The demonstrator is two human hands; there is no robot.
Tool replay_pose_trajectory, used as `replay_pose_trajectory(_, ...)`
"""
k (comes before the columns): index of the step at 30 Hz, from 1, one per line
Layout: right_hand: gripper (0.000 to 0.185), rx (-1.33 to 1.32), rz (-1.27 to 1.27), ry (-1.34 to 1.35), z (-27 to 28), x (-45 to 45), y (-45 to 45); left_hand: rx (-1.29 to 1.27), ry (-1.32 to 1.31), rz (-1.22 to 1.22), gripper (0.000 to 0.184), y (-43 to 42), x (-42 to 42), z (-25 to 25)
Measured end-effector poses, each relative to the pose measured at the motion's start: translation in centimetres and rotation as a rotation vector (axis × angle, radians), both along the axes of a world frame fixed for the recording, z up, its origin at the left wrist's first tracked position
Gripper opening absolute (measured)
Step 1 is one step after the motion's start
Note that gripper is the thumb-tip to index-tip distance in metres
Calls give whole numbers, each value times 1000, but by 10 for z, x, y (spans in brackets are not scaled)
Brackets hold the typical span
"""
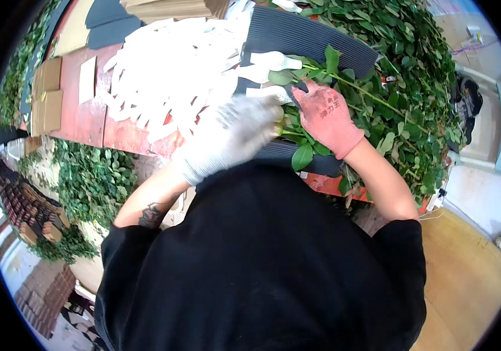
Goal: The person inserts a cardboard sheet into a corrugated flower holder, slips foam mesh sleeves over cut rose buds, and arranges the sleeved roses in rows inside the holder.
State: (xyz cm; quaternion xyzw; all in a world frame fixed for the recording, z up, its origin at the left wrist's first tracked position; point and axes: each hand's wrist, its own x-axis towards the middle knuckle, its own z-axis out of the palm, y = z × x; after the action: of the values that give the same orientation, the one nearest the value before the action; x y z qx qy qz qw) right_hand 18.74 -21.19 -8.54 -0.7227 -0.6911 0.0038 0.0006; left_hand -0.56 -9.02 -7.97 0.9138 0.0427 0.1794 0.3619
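Note:
My right hand point(328, 116), in a pink glove with dark fingertips, is closed among leafy flower stems point(373, 96), apparently on a stem just behind a white-netted flower head. My left hand point(236, 131), in a white-grey glove, is smeared by motion beside a yellow-green piece point(278, 127); its fingers cannot be made out. Several flower heads in white net sleeves point(274, 60) lie side by side on a black ribbed mat point(309, 38), stems pointing right. Left of them spreads a big heap of white sleeves point(163, 70), overexposed in places.
Dense green foliage point(402, 35) covers the right of the red table point(119, 131). Stacked cardboard point(174, 7) stands at the far edge, and brown cardboard boxes point(47, 96) at the left. More leafy stems point(95, 175) stand below the table's left side.

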Motion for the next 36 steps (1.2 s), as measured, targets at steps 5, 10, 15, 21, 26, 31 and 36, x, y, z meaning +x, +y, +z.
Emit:
replay_pose_trajectory(5,30,23,5,34,1,-2,2,67,108,151,23,31,15,-8)
replay_pose_trajectory(10,33,-61,-159,138,2,-4,-1,151,198,257,15,42,15,-17)
replay_pose_trajectory(15,38,-107,-82,145,0,-3,-1,338,508,420,20,82,-26,4)
replay_pose_trajectory(21,36,-110,-28,42,2,-3,-1,241,76,-61,39,24,21,20)
replay_pose_trajectory(26,41,45,-137,134,11,7,-6,145,264,-114,46,30,32,11)
replay_pose_trajectory(31,38,-105,-96,-74,11,7,17,145,303,-87,49,24,24,5)
replay_pose_trajectory(36,33,-127,9,-150,15,4,15,165,267,-125,47,28,31,10)
